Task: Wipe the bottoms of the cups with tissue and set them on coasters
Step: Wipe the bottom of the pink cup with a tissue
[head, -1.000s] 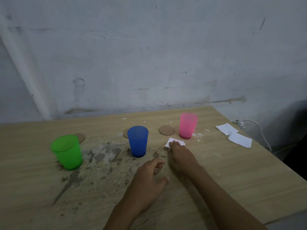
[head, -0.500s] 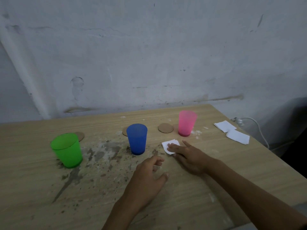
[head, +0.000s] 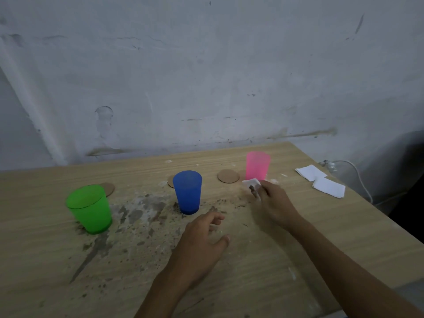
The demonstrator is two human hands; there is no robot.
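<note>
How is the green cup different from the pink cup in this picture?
The green cup stands at the left, near the camera, on the dirty, stained part of the table; the pink cup stands farther back at the right, on cleaner wood. The green cup looks opaque, the pink cup paler and translucent. Both stand upright, directly on the table, not on a coaster.

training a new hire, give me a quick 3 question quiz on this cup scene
1. True or false: the blue cup stands on a coaster.
2. What does the right hand hold? A) tissue B) pink cup C) coaster
3. Fill in: the left hand holds ____.

Key: 1 false; the blue cup stands on the dirty table, a coaster behind it. 2 A, the tissue, near the pink cup. 3 nothing.
</note>
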